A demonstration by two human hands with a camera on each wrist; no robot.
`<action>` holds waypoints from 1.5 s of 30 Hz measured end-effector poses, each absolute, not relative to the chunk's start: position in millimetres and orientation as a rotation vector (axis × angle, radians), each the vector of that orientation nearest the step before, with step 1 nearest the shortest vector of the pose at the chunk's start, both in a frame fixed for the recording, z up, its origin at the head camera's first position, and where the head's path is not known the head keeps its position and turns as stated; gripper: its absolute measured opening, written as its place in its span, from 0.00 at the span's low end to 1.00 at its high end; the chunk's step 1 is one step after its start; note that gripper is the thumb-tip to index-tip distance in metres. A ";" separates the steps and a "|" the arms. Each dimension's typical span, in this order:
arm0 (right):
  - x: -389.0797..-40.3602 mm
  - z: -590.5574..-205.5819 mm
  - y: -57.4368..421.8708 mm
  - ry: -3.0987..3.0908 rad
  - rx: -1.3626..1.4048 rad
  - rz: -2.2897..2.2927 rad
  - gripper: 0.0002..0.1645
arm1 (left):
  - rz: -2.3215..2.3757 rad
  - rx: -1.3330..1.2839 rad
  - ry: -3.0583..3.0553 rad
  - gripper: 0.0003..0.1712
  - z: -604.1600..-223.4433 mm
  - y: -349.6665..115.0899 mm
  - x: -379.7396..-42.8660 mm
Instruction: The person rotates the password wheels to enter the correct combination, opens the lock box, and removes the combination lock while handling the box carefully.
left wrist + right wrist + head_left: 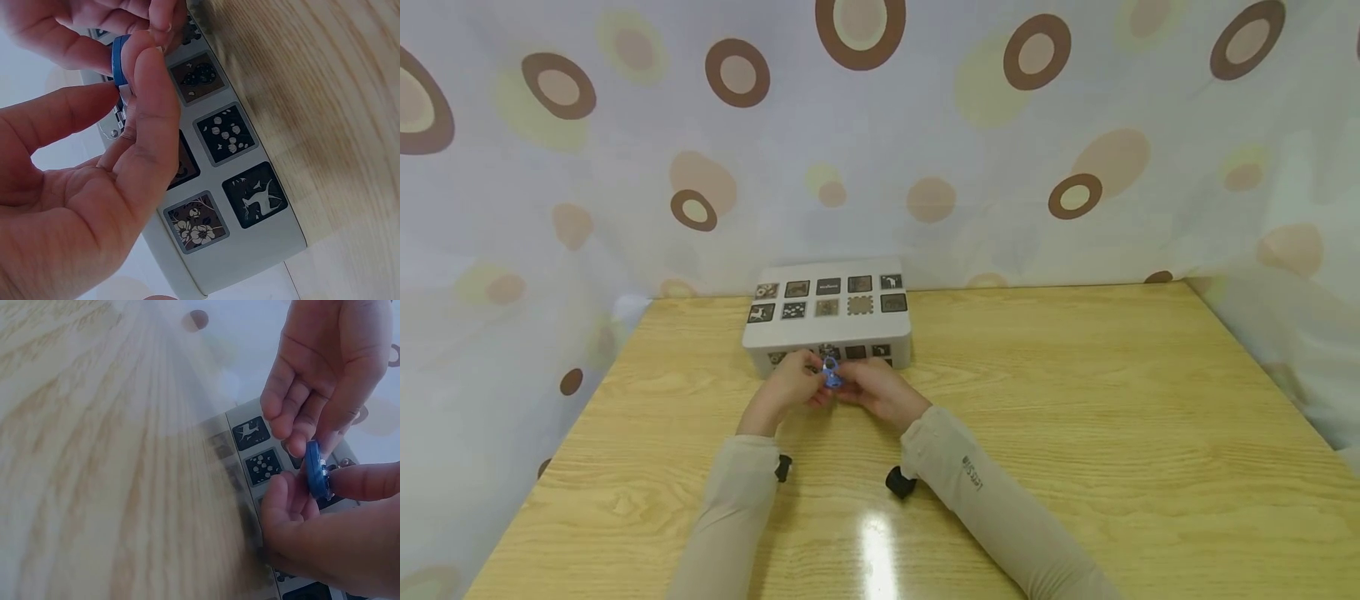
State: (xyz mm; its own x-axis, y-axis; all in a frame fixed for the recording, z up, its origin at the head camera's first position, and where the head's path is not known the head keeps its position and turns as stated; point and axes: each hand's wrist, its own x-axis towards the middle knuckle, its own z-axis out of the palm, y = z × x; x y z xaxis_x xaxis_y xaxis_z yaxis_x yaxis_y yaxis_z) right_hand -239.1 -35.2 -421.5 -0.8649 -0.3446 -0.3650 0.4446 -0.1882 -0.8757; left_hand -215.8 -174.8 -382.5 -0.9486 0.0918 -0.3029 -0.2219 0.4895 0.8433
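A small blue object with a loop at its top (832, 372) is held between both hands, in front of the white box (827, 331). The left hand (792, 383) pinches it from the left side, thumb against fingers. From the right, the right hand (883, 388) pinches it too. Seen edge-on in the right wrist view, the blue object (317, 470) is rounded, with silvery bits on one face; its exact kind cannot be told. Fingers hide part of it. Dark picture squares decorate the box, and a metal fitting (114, 132) shows beside the left thumb.
The box stands at the back of the wooden table (1075, 417), near a pale curtain (880, 150) with brown and yellow circles. A black strap piece (900, 482) hangs under the right wrist, another (783, 468) by the left.
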 end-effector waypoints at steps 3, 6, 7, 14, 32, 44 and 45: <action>-239.5 -422.7 -35.0 1.600 0.132 -2.045 0.12 | 1.437 -0.110 2.437 0.12 -383.3 -174.7 -215.4; -238.6 -423.6 -34.2 1.603 0.124 -2.029 0.12 | 1.430 -0.115 2.440 0.11 -384.3 -174.6 -215.0; -238.1 -423.8 -33.9 1.600 0.119 -2.030 0.13 | 1.430 -0.114 2.438 0.11 -384.8 -174.8 -214.9; -237.2 -423.0 -33.7 1.603 0.080 -2.056 0.15 | 1.443 -0.101 2.443 0.11 -384.0 -174.9 -214.8; -240.6 -422.3 -33.3 1.564 0.052 -2.075 0.16 | 1.464 -0.102 2.436 0.11 -383.6 -174.7 -216.1; -241.6 -421.7 -31.6 1.555 0.120 -2.052 0.14 | 1.452 -0.103 2.433 0.12 -383.8 -174.6 -215.9; -241.9 -422.3 -31.8 1.560 0.122 -2.045 0.14 | 1.454 -0.103 2.431 0.12 -383.9 -174.4 -215.7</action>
